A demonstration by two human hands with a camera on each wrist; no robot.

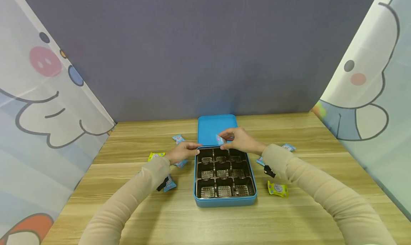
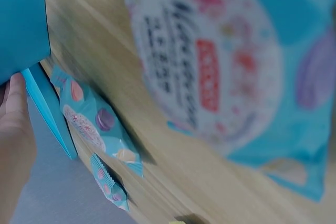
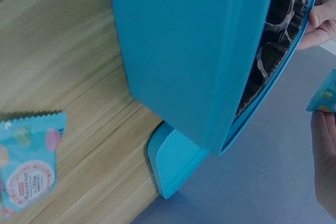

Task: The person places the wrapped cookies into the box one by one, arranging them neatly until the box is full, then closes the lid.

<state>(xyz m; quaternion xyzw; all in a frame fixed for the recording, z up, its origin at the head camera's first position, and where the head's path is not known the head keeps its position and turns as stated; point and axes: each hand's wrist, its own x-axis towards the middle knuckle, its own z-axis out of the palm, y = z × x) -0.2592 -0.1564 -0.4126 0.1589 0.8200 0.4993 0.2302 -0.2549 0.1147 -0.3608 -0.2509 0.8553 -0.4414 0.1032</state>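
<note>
A blue tin box [image 1: 224,202] stands with its lid [image 1: 216,125] folded back behind it. A black plastic tray [image 1: 222,182] with several compartments lines it, and those I can see hold nothing. My right hand [image 1: 242,140] pinches a small blue wrapped macaron [image 1: 220,140] between thumb and fingers, above the box's back edge; the packet also shows at the edge of the right wrist view [image 3: 325,95]. At the back left corner of the box, my left hand [image 1: 183,152] touches the rim with fairly straight fingers.
Blue packets [image 1: 178,139] and a yellow packet [image 1: 156,155] lie left of the box. On its right are another yellow packet [image 1: 277,189] and blue packets [image 1: 289,147], partly behind my sleeve. A grey panel [image 1: 205,59] stands behind the wooden table [image 1: 144,216].
</note>
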